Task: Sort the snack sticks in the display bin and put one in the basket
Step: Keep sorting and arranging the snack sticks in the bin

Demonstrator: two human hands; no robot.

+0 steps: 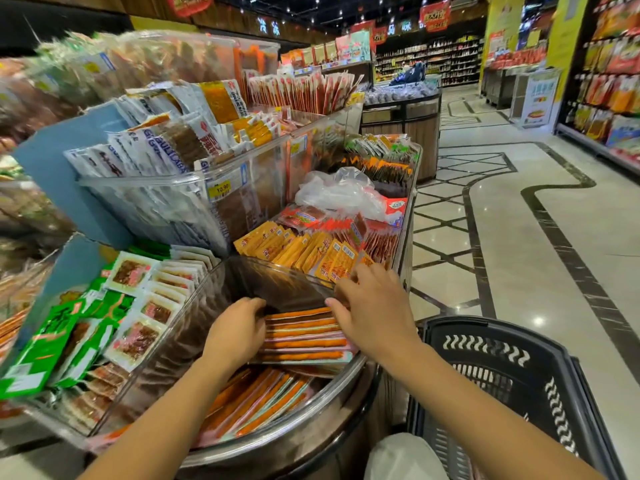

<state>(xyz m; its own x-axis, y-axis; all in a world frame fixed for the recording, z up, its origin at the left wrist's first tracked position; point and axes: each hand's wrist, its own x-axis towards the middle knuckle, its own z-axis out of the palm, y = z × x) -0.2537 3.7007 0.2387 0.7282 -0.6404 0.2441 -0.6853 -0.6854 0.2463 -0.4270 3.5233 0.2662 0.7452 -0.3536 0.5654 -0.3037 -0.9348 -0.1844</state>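
Note:
A row of long orange snack sticks (304, 336) in clear wrappers lies crosswise in the clear display bin (349, 370), on top of more sticks (256, 403) lying lengthwise below. My left hand (237, 332) grips the left ends of the row. My right hand (372, 306) presses on the right ends, fingers curled over them. The dark plastic basket (502, 372) stands on the floor at the lower right, beside the bin; I see nothing inside it.
Yellow and red snack packets (311, 247) fill the bin behind. Green and pink packs (104, 327) sit to the left. Clear tubs of white packets (166, 161) rise above. A crumpled plastic bag (343, 192) lies on the red packets. The tiled aisle (519, 220) runs right.

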